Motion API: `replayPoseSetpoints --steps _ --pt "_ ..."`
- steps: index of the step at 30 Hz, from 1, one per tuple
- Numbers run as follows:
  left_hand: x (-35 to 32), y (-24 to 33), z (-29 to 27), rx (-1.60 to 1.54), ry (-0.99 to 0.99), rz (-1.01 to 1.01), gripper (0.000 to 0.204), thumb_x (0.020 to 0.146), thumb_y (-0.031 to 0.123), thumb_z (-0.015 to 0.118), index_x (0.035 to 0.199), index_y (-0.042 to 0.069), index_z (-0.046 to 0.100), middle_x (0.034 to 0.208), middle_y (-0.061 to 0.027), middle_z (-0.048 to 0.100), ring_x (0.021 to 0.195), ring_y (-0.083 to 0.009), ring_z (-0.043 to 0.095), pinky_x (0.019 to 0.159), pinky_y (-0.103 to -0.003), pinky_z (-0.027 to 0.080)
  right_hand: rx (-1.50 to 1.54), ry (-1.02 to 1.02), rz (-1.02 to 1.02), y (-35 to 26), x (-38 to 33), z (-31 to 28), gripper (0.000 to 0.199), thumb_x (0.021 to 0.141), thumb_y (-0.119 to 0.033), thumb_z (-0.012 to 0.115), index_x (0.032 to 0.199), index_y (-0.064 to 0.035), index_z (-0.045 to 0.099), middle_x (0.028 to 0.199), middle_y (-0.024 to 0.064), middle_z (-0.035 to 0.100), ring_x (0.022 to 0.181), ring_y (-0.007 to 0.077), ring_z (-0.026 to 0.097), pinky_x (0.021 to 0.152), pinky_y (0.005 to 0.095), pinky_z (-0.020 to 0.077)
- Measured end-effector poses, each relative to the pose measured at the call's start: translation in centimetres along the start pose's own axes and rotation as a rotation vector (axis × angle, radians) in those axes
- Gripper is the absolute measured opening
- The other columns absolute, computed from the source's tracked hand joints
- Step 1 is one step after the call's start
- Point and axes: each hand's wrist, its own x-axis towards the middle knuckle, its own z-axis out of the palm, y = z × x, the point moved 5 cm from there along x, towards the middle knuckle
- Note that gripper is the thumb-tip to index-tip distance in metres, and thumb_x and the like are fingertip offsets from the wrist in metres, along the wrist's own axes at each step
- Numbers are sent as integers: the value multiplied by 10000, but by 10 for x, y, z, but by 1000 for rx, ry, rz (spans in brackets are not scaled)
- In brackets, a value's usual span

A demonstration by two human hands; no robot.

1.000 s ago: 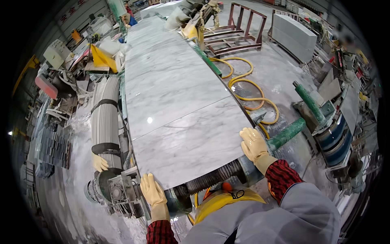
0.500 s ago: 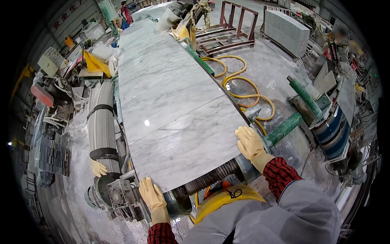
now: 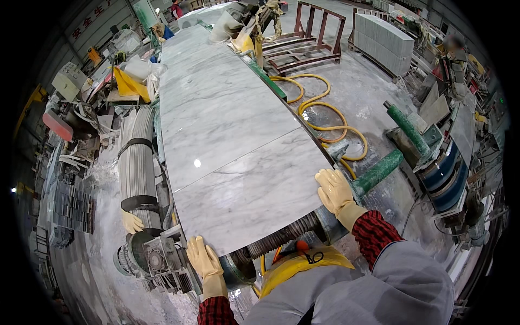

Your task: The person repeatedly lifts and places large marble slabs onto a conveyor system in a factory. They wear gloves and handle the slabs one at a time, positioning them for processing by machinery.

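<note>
A grey-veined white marble slab [image 3: 252, 197] lies flat at the near end of a long conveyor. A second, longer slab [image 3: 216, 103] lies beyond it, with a thin straight seam between them. My left hand [image 3: 206, 266], in a cream rubber glove, rests at the near slab's front left corner, fingers stretched forward. My right hand [image 3: 337, 196], gloved alike, lies at its front right corner with its fingers extended over the edge. Both hands look open; their undersides are hidden. Below the slab's front edge runs a dark ribbed roller [image 3: 281, 236].
A motor [image 3: 154, 260] and a strapped grey bundle [image 3: 138, 168], with a loose cream glove [image 3: 131, 222] by its lower end, stand left. Rightward are a green cylinder [image 3: 379, 172], a coiled yellow hose [image 3: 338, 116] and a brown metal rack [image 3: 303, 43]. A yellow apron [image 3: 303, 266] touches the near side.
My hands keep their places at the slab's corners, and the slabs look unmoved. The view has shifted very slightly. A distant person in red has moved right.
</note>
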Motion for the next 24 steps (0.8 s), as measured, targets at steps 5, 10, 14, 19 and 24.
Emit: replayPoseSetpoints --steps 5,10,14,19,24 --pt "-2 1 -1 9 23 22 456 1066 106 595 1516 39 555 1596 -307 539 1495 -492 480 1291 -573 305 3 13 -15 -5 2 -7 437 926 -165 694 1346 -50 655 1405 184 658 1311 393 592 1147 550 433" --pt "-3 5 -5 5 40 36 447 1065 98 596 1506 39 555 1586 -306 544 1485 -497 482 1285 -572 311 20 29 -24 -11 6 -16 412 904 -147 689 1299 -36 655 1347 178 665 1255 386 601 1084 537 454" --pt "-6 4 -6 -18 55 45 449 1046 75 613 1490 18 575 1560 -324 560 1465 -515 496 1267 -586 331 37 38 -28 -13 7 -19 396 888 -130 692 1272 -38 655 1317 177 666 1225 389 604 1045 535 467" --pt "-7 6 -6 -22 99 70 441 1019 62 627 1455 -4 593 1516 -328 582 1417 -526 518 1228 -599 360 29 36 -27 -12 4 -19 388 884 -117 695 1263 -42 656 1315 169 663 1221 388 602 1033 532 469" --pt "-8 7 -8 5 88 64 430 1026 96 622 1442 -7 595 1494 -320 590 1374 -530 533 1193 -608 377 14 45 -31 -13 2 -19 387 899 -145 692 1271 -45 659 1329 165 662 1230 388 603 1053 538 466"
